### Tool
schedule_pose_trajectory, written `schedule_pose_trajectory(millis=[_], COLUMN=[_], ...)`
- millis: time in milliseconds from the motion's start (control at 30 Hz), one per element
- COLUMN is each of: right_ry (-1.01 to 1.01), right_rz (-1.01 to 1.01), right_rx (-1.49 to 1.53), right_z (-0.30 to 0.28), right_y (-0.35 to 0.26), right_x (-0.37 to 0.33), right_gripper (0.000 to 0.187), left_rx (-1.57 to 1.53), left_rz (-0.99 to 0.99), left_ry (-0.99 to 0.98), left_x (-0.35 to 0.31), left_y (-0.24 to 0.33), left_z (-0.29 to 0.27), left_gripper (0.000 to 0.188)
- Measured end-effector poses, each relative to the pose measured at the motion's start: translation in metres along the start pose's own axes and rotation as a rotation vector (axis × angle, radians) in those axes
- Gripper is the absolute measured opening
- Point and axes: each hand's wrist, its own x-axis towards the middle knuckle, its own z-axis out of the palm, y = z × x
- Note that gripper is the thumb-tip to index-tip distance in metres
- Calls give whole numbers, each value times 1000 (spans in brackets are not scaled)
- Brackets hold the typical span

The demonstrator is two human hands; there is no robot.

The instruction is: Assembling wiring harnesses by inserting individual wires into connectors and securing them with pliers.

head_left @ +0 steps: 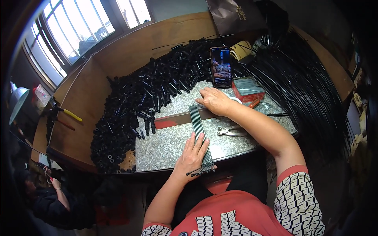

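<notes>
A row of thin dark rods (197,122) lies side by side over a flat bar (177,119), part red and part brown, on the speckled board. My left hand (191,158) is open, fingers stretched out along the rods' lower part; knobbed rod ends stick out below it past the board's near edge. Just beyond the rods' far end is my right hand (215,101), its fingers curled in; what they hold, if anything, is hidden. Metal nippers (232,131) lie to the right of the rods, below my right forearm.
Black tubular parts (157,78) heap up behind and left of the board (157,151). A phone (221,67) stands beside a red box (248,89). Long black rods (295,74) pile at right. Yellow-handled pliers (71,114) hang at left; another person (55,196) sits lower left.
</notes>
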Motion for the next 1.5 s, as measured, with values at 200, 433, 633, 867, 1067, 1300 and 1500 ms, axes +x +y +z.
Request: schedule_pose_trajectory(millis=[200,433,633,867,1067,1300,1500], right_ry=[-27,-16,101,81,-148,-300,-122], right_rz=[44,102,-15,297,490,510,512], right_rx=[93,152,343,-63,-153,-189,-170], right_z=[-2,22,-1,-43,-56,-52,-45], right_y=[1,11,-1,56,96,103,100], right_x=[-1,-1,0,-49,-81,-87,-93], right_gripper=[33,36,43,26,13,10,15], left_rx=[16,77,89,29,127,0,-522], left_rz=[14,31,36,25,54,29,15], left_ry=[1,4,21,-4,26,-4,167], left_x=[0,1,-3,-5,-4,-2,-5], left_y=[-1,-2,-6,-4,-7,6,10], left_z=[-1,5,5,-2,4,-9,-37], left_gripper=[90,90,88,68,88,89,96])
